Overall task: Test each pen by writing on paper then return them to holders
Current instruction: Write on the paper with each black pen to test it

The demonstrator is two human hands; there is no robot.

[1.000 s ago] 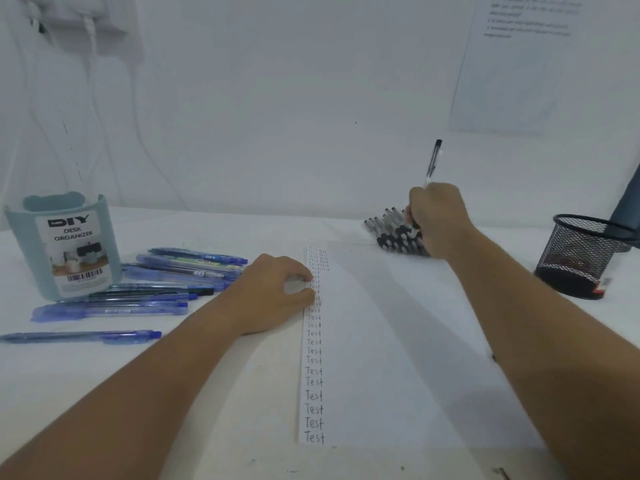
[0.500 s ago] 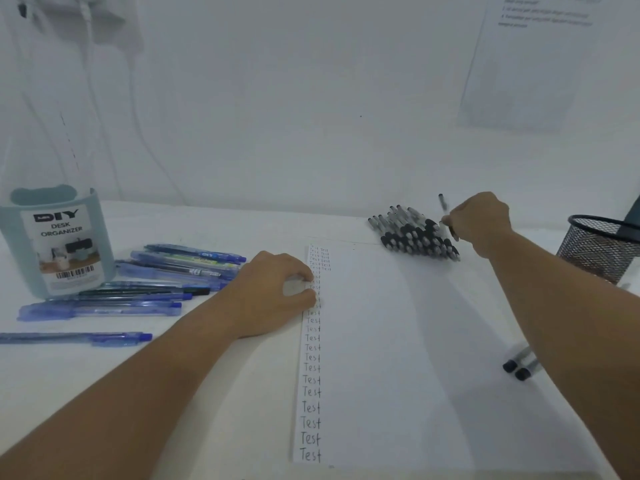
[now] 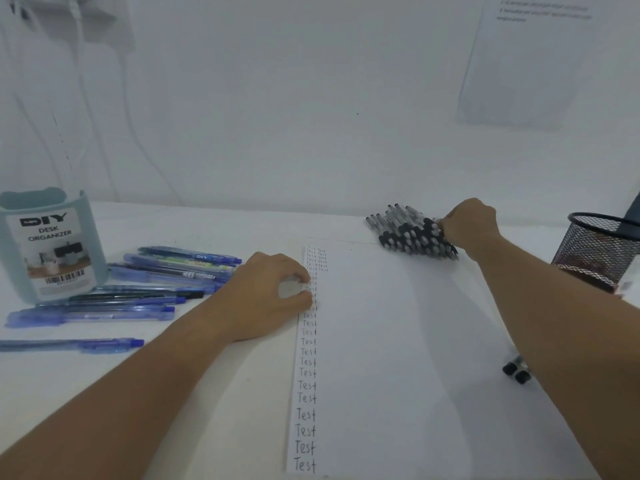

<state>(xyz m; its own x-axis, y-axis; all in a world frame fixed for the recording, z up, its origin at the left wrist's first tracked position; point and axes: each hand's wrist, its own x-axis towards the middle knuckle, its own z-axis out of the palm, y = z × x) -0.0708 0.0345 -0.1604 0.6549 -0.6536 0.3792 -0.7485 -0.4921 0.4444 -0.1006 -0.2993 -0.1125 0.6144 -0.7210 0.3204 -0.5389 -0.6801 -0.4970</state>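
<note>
So I've got the white paper [image 3: 398, 341] flat on the desk with a column of handwritten "Test" down its left edge, right under my left hand's fingertips [image 3: 306, 282]. The pile of black-capped pens [image 3: 412, 235] sits touching my right hand's fingers [image 3: 441, 225], and the blue pens [image 3: 149, 285] lie scattered behind my left knuckles by the teal desk organizer [image 3: 48, 251]. The black mesh holder [image 3: 599, 247] stands upright, off past my right wrist.

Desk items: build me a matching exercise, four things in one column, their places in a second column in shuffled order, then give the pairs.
Things:
1. teal desk organizer
2. black mesh holder
3. blue pens
4. pile of black pens

Places:
A. at the far edge of the paper, by the right hand
B. far left of the desk
C. far right of the desk
D. lying between the organizer and the left hand

Pairs: 1-B, 2-C, 3-D, 4-A
</note>
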